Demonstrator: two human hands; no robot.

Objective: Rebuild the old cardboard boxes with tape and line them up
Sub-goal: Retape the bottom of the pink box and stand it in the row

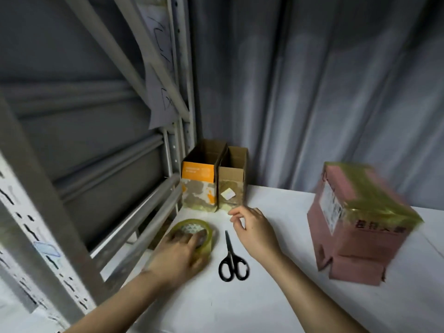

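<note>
Left hand [182, 254] lies flat on the tape roll [194, 233], lower left of the frame. Right hand [254, 233] hovers mid-frame, fingers loose, holding nothing. Black scissors [231, 260] lie between them. Two open-topped boxes [213, 179] stand side by side at center; a taped pink box [355, 224] sits right.

The bench [276, 296] is plain white. On it lies a roll of tape [192, 234], translucent yellowish, with a pale printed core. The scissors [231, 260] are black throughout. One open box [198, 186] has an orange band with faint pale lettering above a torn brown and white patch flecked with orange; the box beside it [231, 186] is plain brown with a small white label. The closed box [360, 222] is dusty pink, crossed by yellowish tape, with a white label and dark characters. The curtain [324, 92] is grey-blue; the shelving frame [57, 212] is pale grey.
</note>
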